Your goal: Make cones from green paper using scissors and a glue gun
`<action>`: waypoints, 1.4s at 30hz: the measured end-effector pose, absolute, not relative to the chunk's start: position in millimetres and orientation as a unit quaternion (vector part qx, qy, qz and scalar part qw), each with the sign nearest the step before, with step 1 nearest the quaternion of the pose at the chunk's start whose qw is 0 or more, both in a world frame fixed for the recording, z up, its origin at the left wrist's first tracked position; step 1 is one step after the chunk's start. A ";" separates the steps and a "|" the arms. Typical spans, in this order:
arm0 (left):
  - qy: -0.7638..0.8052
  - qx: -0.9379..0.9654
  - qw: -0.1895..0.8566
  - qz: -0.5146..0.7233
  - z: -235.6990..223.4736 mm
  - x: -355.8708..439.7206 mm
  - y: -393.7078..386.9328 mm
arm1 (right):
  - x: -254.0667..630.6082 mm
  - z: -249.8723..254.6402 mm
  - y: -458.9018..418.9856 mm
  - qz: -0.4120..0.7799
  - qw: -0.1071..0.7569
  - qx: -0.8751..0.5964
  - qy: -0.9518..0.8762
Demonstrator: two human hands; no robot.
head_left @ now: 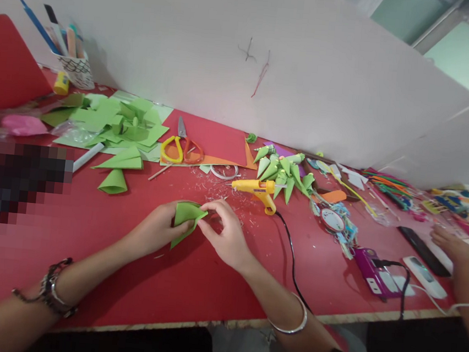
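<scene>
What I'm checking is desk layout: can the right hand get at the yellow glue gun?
Probably yes: the yellow glue gun lies just beyond the right hand with nothing bulky between, though that hand is at the green paper.

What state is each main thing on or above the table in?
Green paper: partly curled, held by left hand and right hand
Glue gun: lying on its side, cord attached
Scissors: lying flat, blades apparently closed
Pen cup: upright, filled
Green cones: rolled, clustered together
Paper pieces: loosely heaped
Purple socket box: black plug inserted
</scene>
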State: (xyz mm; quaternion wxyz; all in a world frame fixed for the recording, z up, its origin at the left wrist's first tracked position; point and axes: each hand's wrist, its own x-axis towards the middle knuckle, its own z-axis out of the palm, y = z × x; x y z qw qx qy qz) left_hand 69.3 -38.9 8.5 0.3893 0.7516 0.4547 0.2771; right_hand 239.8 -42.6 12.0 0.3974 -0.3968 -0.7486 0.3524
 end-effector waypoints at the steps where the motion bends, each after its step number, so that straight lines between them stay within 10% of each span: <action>1: 0.441 0.752 0.402 0.279 9.8 70.2 -40.0 | 240.2 12.4 -42.6 0.349 0.395 -0.394 -0.753; 42: 0.419 0.693 0.540 0.231 15.0 77.0 -50.9 | 242.4 12.6 -44.9 0.220 0.409 -0.323 -0.824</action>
